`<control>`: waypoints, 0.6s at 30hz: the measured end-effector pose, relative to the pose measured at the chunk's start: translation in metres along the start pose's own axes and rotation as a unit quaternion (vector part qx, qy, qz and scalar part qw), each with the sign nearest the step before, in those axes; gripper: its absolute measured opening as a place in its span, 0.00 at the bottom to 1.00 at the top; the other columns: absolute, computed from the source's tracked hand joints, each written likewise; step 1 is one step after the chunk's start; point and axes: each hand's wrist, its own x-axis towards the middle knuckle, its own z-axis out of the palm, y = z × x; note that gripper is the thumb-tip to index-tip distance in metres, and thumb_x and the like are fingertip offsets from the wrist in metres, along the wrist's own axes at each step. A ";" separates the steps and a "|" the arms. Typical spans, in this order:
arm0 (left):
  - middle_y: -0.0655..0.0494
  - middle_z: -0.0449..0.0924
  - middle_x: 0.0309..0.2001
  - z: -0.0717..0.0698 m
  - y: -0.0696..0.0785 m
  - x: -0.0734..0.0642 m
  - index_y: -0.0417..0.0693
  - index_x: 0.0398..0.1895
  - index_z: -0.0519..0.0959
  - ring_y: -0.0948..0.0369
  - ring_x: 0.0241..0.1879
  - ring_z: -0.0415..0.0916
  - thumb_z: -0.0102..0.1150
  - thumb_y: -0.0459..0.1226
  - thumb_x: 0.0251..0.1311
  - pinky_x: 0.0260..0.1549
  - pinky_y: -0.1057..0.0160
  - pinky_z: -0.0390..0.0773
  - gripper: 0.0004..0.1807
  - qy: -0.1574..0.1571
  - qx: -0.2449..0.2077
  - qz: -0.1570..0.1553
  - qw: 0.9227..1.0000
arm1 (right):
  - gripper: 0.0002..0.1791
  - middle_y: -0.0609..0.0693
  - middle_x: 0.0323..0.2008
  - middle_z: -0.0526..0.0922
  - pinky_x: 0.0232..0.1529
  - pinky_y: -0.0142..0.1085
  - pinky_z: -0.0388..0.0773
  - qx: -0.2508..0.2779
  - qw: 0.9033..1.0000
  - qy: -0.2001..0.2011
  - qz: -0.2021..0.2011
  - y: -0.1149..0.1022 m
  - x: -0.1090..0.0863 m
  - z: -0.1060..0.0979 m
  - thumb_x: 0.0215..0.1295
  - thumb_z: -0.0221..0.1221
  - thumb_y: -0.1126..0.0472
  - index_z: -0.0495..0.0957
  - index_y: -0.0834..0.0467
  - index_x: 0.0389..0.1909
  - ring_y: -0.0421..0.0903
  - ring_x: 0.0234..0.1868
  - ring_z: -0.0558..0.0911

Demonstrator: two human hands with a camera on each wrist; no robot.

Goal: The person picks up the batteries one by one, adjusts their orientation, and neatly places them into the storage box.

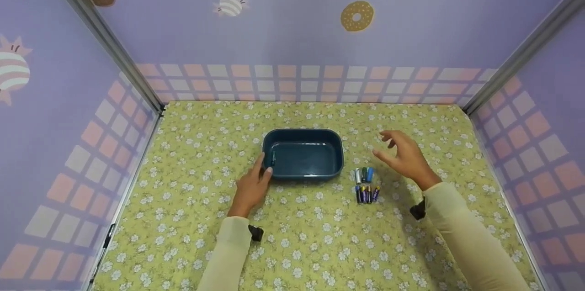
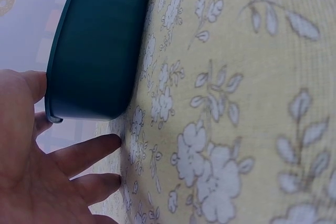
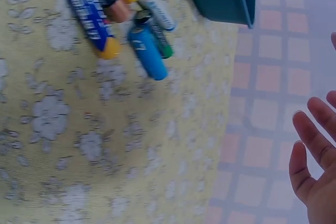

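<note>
A dark teal plastic basin (image 1: 304, 177) sits mid-table. My left hand (image 1: 250, 188) touches its front-left corner, thumb and index finger at the rim (image 2: 51, 85), the other fingers spread below. Inside, along the left wall, lies a small green battery (image 1: 273, 158). Right of the basin are two rows of batteries: a white one (image 1: 358, 176), a green one (image 1: 364, 175) and a blue one (image 1: 369, 174) behind, several dark purple-and-yellow batteries (image 1: 364, 194) in front. My right hand (image 1: 404, 156) hovers beyond them to the right, holding nothing, thumb and fingers apart.
A yellow floral cloth (image 1: 297, 236) covers the table. Purple walls with a checked band (image 1: 311, 84) enclose the back and both sides, with grey metal posts (image 1: 109, 37) at the corners. Each wrist carries a small black camera (image 1: 256, 233).
</note>
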 end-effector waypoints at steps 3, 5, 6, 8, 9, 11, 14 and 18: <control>0.46 0.60 0.79 0.000 0.000 0.000 0.80 0.82 0.43 0.37 0.76 0.58 0.37 0.65 0.76 0.71 0.23 0.43 0.36 -0.001 0.002 0.003 1.000 | 0.34 0.56 0.53 0.81 0.42 0.53 0.77 0.004 1.000 0.000 0.008 0.008 -0.011 0.006 0.68 0.65 0.40 0.73 0.54 0.68 0.53 0.46 0.80; 0.46 0.61 0.78 0.000 0.000 0.001 0.80 0.82 0.42 0.37 0.76 0.58 0.37 0.65 0.76 0.71 0.23 0.44 0.36 -0.003 0.005 0.003 1.000 | 0.32 0.56 0.54 0.81 0.41 0.53 0.76 0.015 1.000 0.000 0.010 0.013 -0.017 0.010 0.68 0.66 0.43 0.73 0.53 0.67 0.54 0.47 0.80; 0.46 0.61 0.78 0.000 0.000 0.001 0.80 0.82 0.42 0.37 0.76 0.58 0.37 0.65 0.76 0.71 0.23 0.45 0.36 -0.003 0.005 0.002 1.000 | 0.31 0.56 0.54 0.81 0.42 0.53 0.76 0.023 1.000 0.001 0.012 0.015 -0.020 0.012 0.68 0.66 0.44 0.73 0.53 0.67 0.55 0.48 0.80; 0.46 0.61 0.78 0.000 0.000 0.001 0.80 0.82 0.42 0.37 0.76 0.58 0.38 0.65 0.75 0.71 0.24 0.46 0.36 -0.002 0.004 0.000 1.000 | 0.30 0.56 0.54 0.81 0.43 0.53 0.76 0.042 0.999 0.002 0.017 0.019 -0.027 0.016 0.68 0.67 0.47 0.74 0.53 0.66 0.56 0.49 0.80; 0.47 0.61 0.78 0.000 0.000 0.001 0.80 0.82 0.42 0.37 0.76 0.57 0.38 0.65 0.75 0.71 0.24 0.45 0.36 -0.002 0.004 -0.001 1.000 | 0.29 0.56 0.54 0.81 0.43 0.54 0.76 0.053 0.998 0.002 0.022 0.020 -0.030 0.018 0.68 0.67 0.47 0.75 0.54 0.66 0.57 0.50 0.80; 0.47 0.61 0.78 0.000 0.000 0.002 0.80 0.82 0.43 0.38 0.77 0.57 0.38 0.65 0.75 0.71 0.24 0.44 0.36 -0.001 0.003 -0.002 1.000 | 0.29 0.55 0.54 0.82 0.45 0.56 0.75 0.066 0.997 0.001 0.034 0.023 -0.037 0.022 0.68 0.67 0.47 0.75 0.54 0.65 0.58 0.51 0.80; 0.48 0.60 0.79 0.000 0.000 0.001 0.79 0.82 0.43 0.38 0.77 0.57 0.38 0.65 0.75 0.71 0.23 0.43 0.36 -0.002 0.002 -0.002 1.000 | 0.30 0.55 0.55 0.81 0.48 0.59 0.75 0.080 0.995 -0.010 0.057 0.027 -0.048 0.029 0.68 0.66 0.45 0.75 0.54 0.65 0.59 0.55 0.78; 0.48 0.59 0.79 -0.001 0.000 0.000 0.79 0.82 0.43 0.38 0.77 0.57 0.38 0.65 0.75 0.70 0.23 0.41 0.36 -0.002 0.004 -0.001 1.000 | 0.31 0.54 0.57 0.79 0.54 0.60 0.74 0.094 0.992 -0.030 0.076 0.032 -0.064 0.039 0.68 0.66 0.43 0.75 0.55 0.66 0.58 0.59 0.76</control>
